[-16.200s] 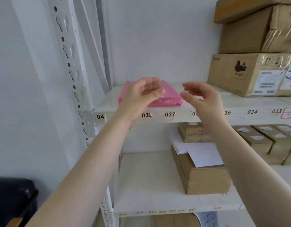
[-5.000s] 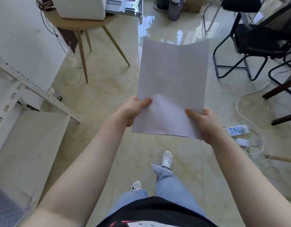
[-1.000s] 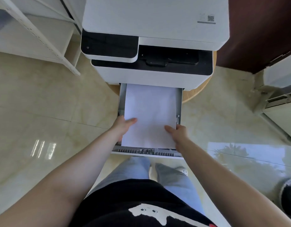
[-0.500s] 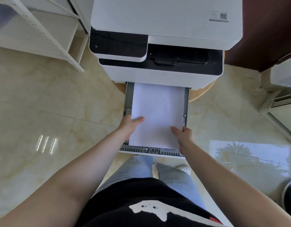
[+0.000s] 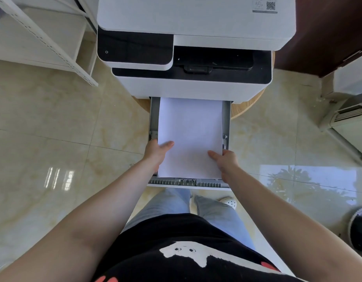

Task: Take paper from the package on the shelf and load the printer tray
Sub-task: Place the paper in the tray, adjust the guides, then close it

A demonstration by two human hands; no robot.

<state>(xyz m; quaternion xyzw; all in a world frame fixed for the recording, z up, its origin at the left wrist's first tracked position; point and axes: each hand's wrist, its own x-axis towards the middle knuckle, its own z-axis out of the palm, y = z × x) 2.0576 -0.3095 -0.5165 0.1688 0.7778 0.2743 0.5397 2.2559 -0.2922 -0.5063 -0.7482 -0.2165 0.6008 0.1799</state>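
Hands (image 5: 191, 154) gripping paper (image 5: 190, 135) over tray (image 5: 226, 119)

White paper stack (image 5: 190, 135) in grey pulled-out printer tray (image 5: 153, 119), tray projecting from white printer (image 5: 196, 17) front. Left hand (image 5: 155, 152) at stack's left edge, right hand (image 5: 225, 159) at right edge. White metal shelf (image 5: 43, 37) left of printer.

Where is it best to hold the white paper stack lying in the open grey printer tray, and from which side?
Grip the white paper stack at its two near corners, from the tray's open front. The grey printer tray walls its long sides and the white printer covers the far end. The left hand and right hand hold there.
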